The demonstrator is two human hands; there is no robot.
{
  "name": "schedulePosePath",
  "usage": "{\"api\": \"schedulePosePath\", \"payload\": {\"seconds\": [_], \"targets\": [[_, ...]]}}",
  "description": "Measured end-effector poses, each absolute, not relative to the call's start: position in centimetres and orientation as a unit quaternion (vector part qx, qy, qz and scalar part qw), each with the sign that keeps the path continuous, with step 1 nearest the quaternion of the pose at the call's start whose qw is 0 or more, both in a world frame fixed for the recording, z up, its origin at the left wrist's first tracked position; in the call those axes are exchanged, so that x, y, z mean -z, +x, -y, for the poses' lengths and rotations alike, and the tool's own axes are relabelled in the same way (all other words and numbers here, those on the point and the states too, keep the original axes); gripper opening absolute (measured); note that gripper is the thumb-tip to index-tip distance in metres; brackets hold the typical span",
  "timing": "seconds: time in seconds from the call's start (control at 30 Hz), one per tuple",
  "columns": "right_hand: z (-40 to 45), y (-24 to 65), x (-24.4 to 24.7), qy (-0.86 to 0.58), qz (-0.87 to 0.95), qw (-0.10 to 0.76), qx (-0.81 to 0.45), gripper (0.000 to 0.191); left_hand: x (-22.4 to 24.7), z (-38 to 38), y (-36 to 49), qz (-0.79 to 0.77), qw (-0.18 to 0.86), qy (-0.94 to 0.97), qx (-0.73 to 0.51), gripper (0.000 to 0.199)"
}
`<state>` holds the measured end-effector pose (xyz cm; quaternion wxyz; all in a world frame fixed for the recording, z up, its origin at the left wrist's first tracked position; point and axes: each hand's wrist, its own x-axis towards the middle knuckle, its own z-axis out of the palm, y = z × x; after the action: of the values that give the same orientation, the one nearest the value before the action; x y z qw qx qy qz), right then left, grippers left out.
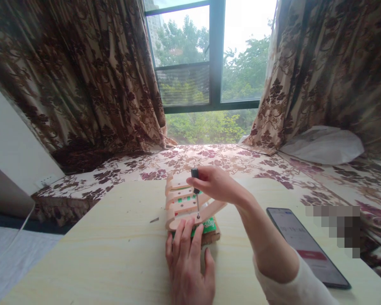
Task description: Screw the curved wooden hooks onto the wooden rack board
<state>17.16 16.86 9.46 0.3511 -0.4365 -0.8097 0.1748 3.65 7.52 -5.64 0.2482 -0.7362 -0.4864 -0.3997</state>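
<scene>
My right hand (217, 184) grips the black handle of a screwdriver (195, 182). Its thin shaft points down, and the tip meets a dark screw (198, 217) in the nearest slat of a pale wooden rack (186, 207). Dark screw heads also show in the slats farther back. Under the rack lies a green and brown printed box (211, 231). My left hand (189, 258) rests on the near end, fingertips pressing on the closest slat and the box. Its palm hides part of the box.
A small dark screw or bit (154, 220) lies left of the rack on the pale table (114, 250). A phone (307, 245) with a lit screen lies at the right. Beyond the table stretches a flowered cloth (206, 159) below the window, with a white bag (324, 145) on it.
</scene>
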Motion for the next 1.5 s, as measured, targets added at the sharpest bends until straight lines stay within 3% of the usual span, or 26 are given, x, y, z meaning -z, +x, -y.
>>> {"api": "schedulePosePath", "payload": {"seconds": [1.13,1.4,1.5], "targets": [[-16.9,16.9,-9.1,-0.413,0.820,0.351,-0.184,0.031,5.3,-7.5,3.9,0.484,0.238,-0.741,0.399,0.048],[-17.6,17.1,-8.4,-0.414,0.807,0.374,-0.194,0.015,5.2,-7.5,3.9,0.486,0.235,-0.740,0.402,0.048],[-18.1,17.1,-8.0,-0.420,0.800,0.377,-0.204,0.023,5.2,-7.5,3.9,0.484,0.237,-0.739,0.405,0.048]]}}
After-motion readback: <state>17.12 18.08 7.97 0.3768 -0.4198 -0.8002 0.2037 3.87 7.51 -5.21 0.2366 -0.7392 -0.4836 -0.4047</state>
